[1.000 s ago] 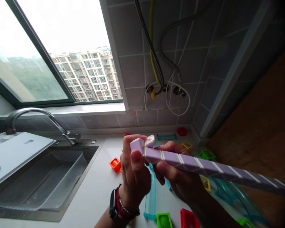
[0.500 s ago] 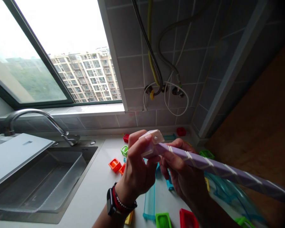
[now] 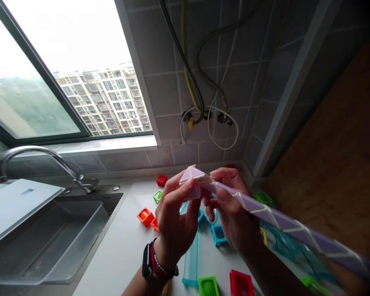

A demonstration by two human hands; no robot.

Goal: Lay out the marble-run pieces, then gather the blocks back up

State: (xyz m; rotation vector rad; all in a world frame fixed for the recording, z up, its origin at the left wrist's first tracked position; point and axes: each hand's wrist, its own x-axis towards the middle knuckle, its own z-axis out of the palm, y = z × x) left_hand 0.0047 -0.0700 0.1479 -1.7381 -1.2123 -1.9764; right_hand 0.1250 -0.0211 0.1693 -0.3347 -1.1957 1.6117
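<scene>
A long purple snake puzzle [image 3: 274, 218] of wedge segments with white edges runs from my hands out to the lower right. My left hand [image 3: 179, 213], wearing a watch and bracelets, is closed on its near end, where the last wedges are turned at an angle to the bar. Just to the right, my right hand [image 3: 234, 209] grips the straight part, thumb on top and fingers beneath. Both hands are above the white counter [image 3: 120, 255]. The far end of the puzzle fades into the dark at the right.
Around the hands lie orange [image 3: 145, 216], green [image 3: 208, 285], red [image 3: 241, 283] and blue plastic blocks [image 3: 218, 234]. A clear blue plastic track [image 3: 190, 259] lies beneath. A sink with a plastic basket [image 3: 49, 242] and faucet [image 3: 49, 152] is at left; hoses hang on the tiled wall.
The end wedges in my left hand have turned relative to the bar, now showing a pointed purple face. My right hand has rolled slightly with the bar. The view has shifted a little.
</scene>
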